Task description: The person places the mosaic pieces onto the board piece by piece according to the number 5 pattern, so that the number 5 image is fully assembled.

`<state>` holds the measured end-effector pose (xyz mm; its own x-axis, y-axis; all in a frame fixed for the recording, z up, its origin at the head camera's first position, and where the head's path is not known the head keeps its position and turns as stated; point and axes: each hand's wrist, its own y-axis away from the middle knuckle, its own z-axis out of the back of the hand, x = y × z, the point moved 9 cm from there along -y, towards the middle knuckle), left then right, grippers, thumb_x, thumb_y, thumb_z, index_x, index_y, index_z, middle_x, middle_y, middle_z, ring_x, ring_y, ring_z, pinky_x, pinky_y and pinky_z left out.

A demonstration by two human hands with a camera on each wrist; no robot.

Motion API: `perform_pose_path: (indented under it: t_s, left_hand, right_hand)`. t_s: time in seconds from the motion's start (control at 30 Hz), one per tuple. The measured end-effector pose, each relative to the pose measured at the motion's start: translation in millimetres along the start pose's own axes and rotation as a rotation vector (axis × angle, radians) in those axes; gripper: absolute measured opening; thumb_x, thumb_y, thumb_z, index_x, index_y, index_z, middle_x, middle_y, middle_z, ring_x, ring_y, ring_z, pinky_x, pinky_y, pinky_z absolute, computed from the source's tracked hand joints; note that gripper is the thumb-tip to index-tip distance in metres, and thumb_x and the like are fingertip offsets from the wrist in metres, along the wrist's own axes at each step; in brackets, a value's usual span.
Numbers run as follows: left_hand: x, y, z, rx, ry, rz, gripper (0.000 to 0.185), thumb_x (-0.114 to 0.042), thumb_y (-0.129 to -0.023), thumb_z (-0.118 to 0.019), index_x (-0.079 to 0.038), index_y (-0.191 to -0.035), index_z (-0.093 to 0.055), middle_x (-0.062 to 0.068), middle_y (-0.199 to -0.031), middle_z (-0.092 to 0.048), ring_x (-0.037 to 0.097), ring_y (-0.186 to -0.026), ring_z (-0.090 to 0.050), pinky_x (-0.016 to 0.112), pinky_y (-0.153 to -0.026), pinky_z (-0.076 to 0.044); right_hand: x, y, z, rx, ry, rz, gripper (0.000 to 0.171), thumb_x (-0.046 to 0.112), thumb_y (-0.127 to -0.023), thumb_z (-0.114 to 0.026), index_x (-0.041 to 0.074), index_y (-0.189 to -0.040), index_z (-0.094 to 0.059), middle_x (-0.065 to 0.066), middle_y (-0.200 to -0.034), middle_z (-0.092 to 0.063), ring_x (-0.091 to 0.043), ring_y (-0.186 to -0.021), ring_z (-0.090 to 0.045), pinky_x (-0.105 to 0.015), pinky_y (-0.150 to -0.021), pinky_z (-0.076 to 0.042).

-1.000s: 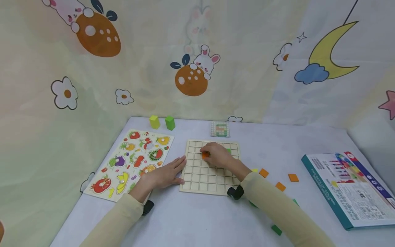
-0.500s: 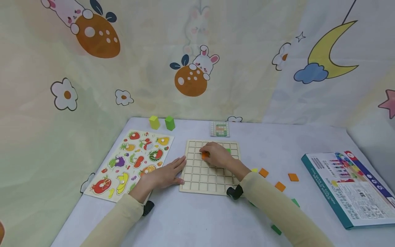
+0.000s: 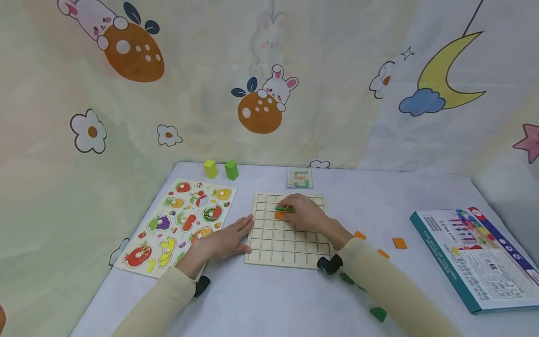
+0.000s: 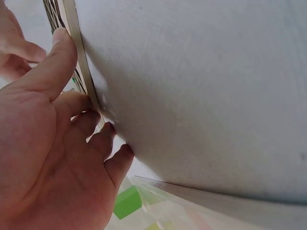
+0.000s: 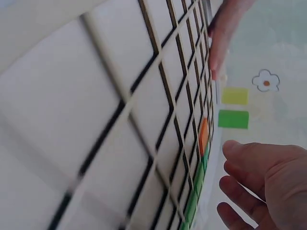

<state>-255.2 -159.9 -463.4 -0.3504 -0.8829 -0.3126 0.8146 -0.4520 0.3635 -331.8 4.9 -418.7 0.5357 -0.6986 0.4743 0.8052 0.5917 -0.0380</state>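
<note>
A: Head view first: what is under the right hand (image 3: 304, 213)?

B: A green tile (image 3: 285, 208), pinched at the fingertips and held low over the far rows of the wooden grid board (image 3: 269, 243). Just nearer the person from those fingertips an orange tile (image 3: 280, 215) sits in a cell. From the right wrist that hand's fingers (image 5: 249, 191) look loosely curled beside the board's edge, with green pieces in the cells next to them.

A: And the left hand (image 3: 223, 239)?

B: It lies flat with straight fingers, holding nothing. Its fingertips (image 4: 64, 40) press against the board's left edge.

A: What lies further out?

B: Left of the left hand, touching it, is a fruit puzzle board (image 3: 177, 224). Beyond that stand a yellow block (image 3: 210, 169) and a green block (image 3: 231, 169), and beyond the right hand a small pattern card (image 3: 300, 178). To the right of the right forearm loose orange tiles (image 3: 399, 243) and green tiles (image 3: 378, 313) lie on the surface (image 3: 261, 304), with a box (image 3: 476, 257) well apart.
</note>
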Motion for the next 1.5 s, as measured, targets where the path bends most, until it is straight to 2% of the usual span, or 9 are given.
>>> perform_pose_path:
  t_s: [0.2,0.43,0.57,0.7,1.0,1.13,1.3,1.5]
  left_hand:
    - [-1.9,-1.5,-0.8,0.004,0.002,-0.005,0.086,-0.05,-0.092,-0.055,-0.017,-0.157,-0.01,-0.003,-0.165,-0.002,0.02,-0.153,-0.006,0.042,-0.12,-0.024]
    - [0.3,-0.5,-0.1,-0.003,0.006,-0.01,0.084,-0.049,-0.094,-0.054,-0.016,-0.157,-0.01,-0.001,-0.165,-0.001,0.021,-0.153,-0.005,0.041,-0.121,-0.023]
    - [0.1,0.7,1.5,-0.007,0.016,-0.024,0.083,-0.048,-0.095,-0.053,-0.015,-0.157,-0.01,0.0,-0.165,-0.001,0.023,-0.153,-0.005,0.042,-0.12,-0.023]
    - [2.4,1.6,2.6,-0.007,0.026,-0.018,0.084,-0.049,-0.094,-0.053,-0.015,-0.157,-0.009,0.0,-0.165,0.0,0.022,-0.153,-0.004,0.043,-0.12,-0.023]
    - [0.9,-1.1,-0.8,-0.017,0.046,-0.026,0.084,-0.048,-0.094,-0.055,-0.017,-0.157,-0.01,0.0,-0.165,-0.001,0.022,-0.153,-0.005,0.043,-0.12,-0.024]
    - [0.8,-0.6,-1.1,-0.018,0.036,-0.024,0.083,-0.048,-0.094,-0.055,-0.017,-0.157,-0.01,0.0,-0.165,-0.001,0.022,-0.153,-0.005,0.043,-0.12,-0.025]
    - [0.7,-0.3,-1.0,-0.015,0.042,-0.019,0.084,-0.048,-0.094,-0.055,-0.017,-0.157,-0.01,-0.001,-0.165,-0.001,0.022,-0.153,-0.005,0.043,-0.12,-0.024]
    - [1.1,0.2,-1.0,-0.009,0.045,-0.015,0.086,-0.05,-0.092,-0.055,-0.017,-0.157,-0.009,-0.001,-0.165,-0.001,0.022,-0.153,-0.005,0.043,-0.12,-0.024]
  right_hand:
    - [-44,43,28,-0.01,0.029,-0.046,0.032,0.017,-0.091,-0.068,0.01,-0.122,-0.067,-0.004,-0.116,-0.067,-0.018,-0.1,-0.06,-0.036,-0.084,-0.051]
    - [-100,107,48,0.005,0.083,-0.174,0.032,0.017,-0.089,-0.069,0.009,-0.12,-0.068,-0.005,-0.112,-0.067,-0.02,-0.097,-0.059,-0.038,-0.083,-0.053]
    - [-118,133,54,-0.028,0.116,-0.211,0.036,0.021,-0.087,-0.072,0.006,-0.119,-0.067,-0.007,-0.111,-0.068,-0.021,-0.095,-0.06,-0.038,-0.081,-0.054]
    - [-123,145,52,-0.046,0.113,-0.236,0.042,0.024,-0.084,-0.075,0.006,-0.12,-0.066,-0.007,-0.111,-0.067,-0.02,-0.095,-0.059,-0.039,-0.083,-0.054]
    - [-124,154,47,-0.125,0.122,-0.246,0.038,0.012,-0.083,-0.074,0.005,-0.12,-0.067,-0.012,-0.112,-0.067,-0.022,-0.094,-0.061,-0.044,-0.086,-0.055]
    - [-119,150,50,-0.134,0.129,-0.253,0.039,0.012,-0.085,-0.073,0.006,-0.122,-0.066,-0.012,-0.114,-0.067,-0.024,-0.096,-0.062,-0.044,-0.087,-0.055]
    - [-98,125,54,-0.131,0.107,-0.214,0.04,0.012,-0.085,-0.073,0.007,-0.124,-0.065,-0.01,-0.113,-0.067,-0.025,-0.099,-0.061,-0.044,-0.088,-0.055]
    - [-40,75,41,-0.115,0.087,-0.028,0.036,0.012,-0.086,-0.073,0.007,-0.12,-0.067,-0.005,-0.109,-0.068,-0.02,-0.096,-0.061,-0.037,-0.083,-0.054]
